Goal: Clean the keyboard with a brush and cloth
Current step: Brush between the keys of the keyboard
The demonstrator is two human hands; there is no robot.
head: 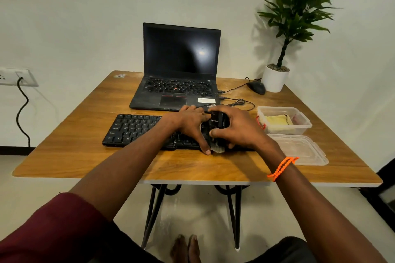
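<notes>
A black keyboard lies across the wooden table in front of a laptop. My right hand grips a black brush over the keyboard's right part, its pale bristles at the keyboard's near edge. My left hand rests on the keys beside the brush, fingers spread, thumb down at the front edge. The right end of the keyboard is hidden under both hands. A yellow cloth lies in a clear plastic box to the right.
An open black laptop stands behind the keyboard, with cables running to a black mouse. A potted plant is at the back right corner. The box's clear lid lies near the right front. A wall socket with a cord is at left.
</notes>
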